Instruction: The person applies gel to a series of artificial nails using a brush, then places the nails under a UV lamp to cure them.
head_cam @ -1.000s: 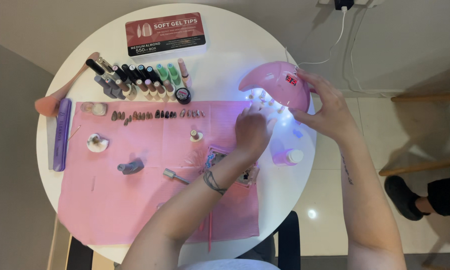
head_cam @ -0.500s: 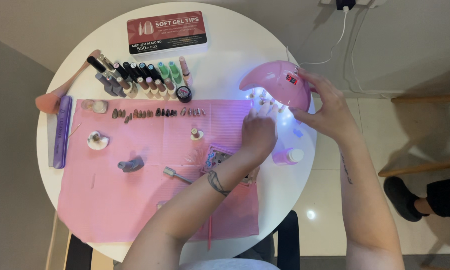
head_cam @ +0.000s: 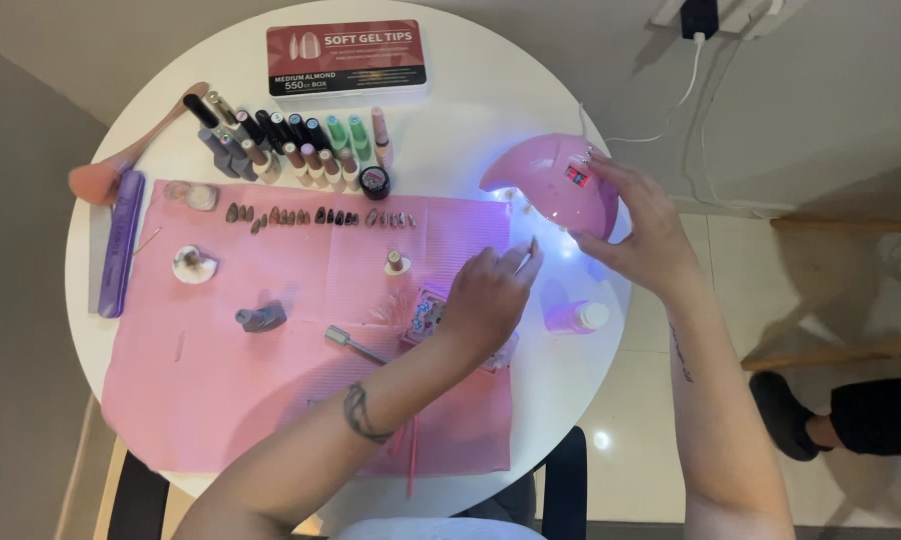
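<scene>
My right hand [head_cam: 643,232] rests on the right side of a pink dome-shaped nail lamp [head_cam: 551,180], which glows blue underneath. My left hand [head_cam: 486,300] hovers just in front of the lamp's opening, fingers pinched on a thin stick [head_cam: 524,261] whose tip points toward the light. Under this hand lies a small patterned box [head_cam: 427,314] on the pink mat [head_cam: 221,390].
A row of polish bottles [head_cam: 291,145], a small dark jar [head_cam: 375,182], a red tin of nail tips [head_cam: 346,58], a row of painted nail tips [head_cam: 316,216], a purple nail file [head_cam: 119,250], a brush [head_cam: 121,165], and a small pink bottle [head_cam: 574,317] share the round white table [head_cam: 471,130].
My left hand has drawn back from under the lamp toward me, still holding the stick. My right hand stays on the lamp.
</scene>
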